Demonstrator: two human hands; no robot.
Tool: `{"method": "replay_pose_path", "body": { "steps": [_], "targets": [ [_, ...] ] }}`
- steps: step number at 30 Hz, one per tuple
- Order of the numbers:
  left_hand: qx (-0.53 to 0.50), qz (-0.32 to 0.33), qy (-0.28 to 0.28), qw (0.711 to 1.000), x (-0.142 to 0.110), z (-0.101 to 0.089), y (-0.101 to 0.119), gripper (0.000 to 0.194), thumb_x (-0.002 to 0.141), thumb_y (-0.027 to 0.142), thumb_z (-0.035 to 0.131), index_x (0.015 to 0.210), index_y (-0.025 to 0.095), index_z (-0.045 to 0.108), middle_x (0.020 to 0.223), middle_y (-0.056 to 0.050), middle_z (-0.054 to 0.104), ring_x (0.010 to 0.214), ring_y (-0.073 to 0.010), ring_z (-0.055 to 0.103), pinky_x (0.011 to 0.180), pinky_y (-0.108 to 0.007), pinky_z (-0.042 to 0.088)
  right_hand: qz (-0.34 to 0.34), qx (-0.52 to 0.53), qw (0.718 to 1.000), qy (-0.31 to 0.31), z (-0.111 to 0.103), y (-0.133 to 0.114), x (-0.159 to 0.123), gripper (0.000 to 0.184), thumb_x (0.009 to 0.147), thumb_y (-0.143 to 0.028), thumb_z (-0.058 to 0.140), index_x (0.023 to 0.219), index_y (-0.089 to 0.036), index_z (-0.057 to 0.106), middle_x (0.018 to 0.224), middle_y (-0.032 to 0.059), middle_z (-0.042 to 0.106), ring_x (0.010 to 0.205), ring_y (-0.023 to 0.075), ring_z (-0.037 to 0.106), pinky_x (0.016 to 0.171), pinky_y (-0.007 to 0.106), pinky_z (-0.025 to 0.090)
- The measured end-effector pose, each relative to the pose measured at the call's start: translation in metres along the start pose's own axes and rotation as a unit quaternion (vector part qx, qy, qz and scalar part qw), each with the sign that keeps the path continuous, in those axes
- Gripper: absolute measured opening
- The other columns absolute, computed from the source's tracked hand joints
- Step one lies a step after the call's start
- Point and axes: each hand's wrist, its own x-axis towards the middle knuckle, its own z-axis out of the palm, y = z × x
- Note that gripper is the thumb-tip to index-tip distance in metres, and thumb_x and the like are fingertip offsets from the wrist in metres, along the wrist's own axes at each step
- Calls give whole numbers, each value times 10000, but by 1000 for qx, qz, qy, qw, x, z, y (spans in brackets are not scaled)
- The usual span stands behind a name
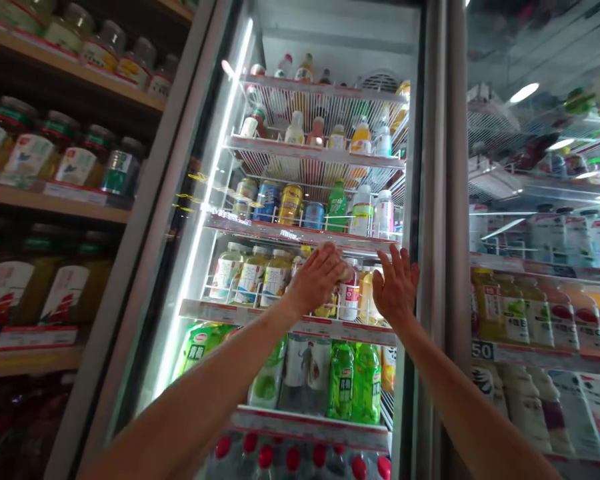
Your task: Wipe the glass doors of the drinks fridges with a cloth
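Both my arms reach into an open drinks fridge at its third wire shelf (pixel 260 312). My left hand (pixel 319 275) lies with fingers stretched over the tops of the bottles there, close to a small bottle with a red label (pixel 351 295). My right hand (pixel 396 285) is open, fingers spread upward, just right of that bottle and near the fridge's right frame (pixel 433 220). Neither hand visibly grips anything. Pale yellow-green bottles (pixel 253 273) stand to the left of my left hand. Cans (pixel 291 203) and a green bottle (pixel 337 205) sit one shelf above.
The fridge door (pixel 145 267) stands open at the left. Wooden shelves with jars (pixel 75 160) fill the far left. A second fridge with a closed glass door (pixel 535 267) stands at the right. Green bottles (pixel 353 381) and red-capped bottles (pixel 290 459) fill the lower shelves.
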Motion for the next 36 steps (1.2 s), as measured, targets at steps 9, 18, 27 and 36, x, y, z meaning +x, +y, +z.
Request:
{"method": "replay_pose_path", "body": {
  "steps": [9,18,27,36],
  "targets": [
    [68,-98,88,989,4,6,6,372,832,286,498,1198,223,488,1331,-33,480,1356,-205,274,1139,-393,259,7,-18,1000,-8,0,0,-1,428,878,-302,401,1292,-205,448,1443,116,357,1365,269,260,1067,540,249],
    [70,-171,121,975,11,-6,-37,431,852,216,397,1277,163,438,1395,-121,398,1374,-275,221,1117,-497,263,8,-8,1000,4,2,1,-2,467,859,-272,427,1316,-176,422,1425,127,385,1355,266,287,1069,532,260],
    [42,105,-46,993,-11,-5,-22,456,818,210,452,1274,198,444,1391,-56,427,1379,-220,221,1136,-430,255,-18,1,1000,12,1,4,-4,474,858,-258,440,1331,-231,413,1421,113,394,1342,273,310,1058,543,267],
    [88,29,11,996,-60,-32,-55,445,849,217,406,1290,154,415,1392,-102,415,1390,-229,184,1113,-446,298,-18,9,1000,9,2,6,-6,477,858,-271,446,1331,-222,414,1431,117,377,1346,285,299,1055,560,263]
  ]
}}
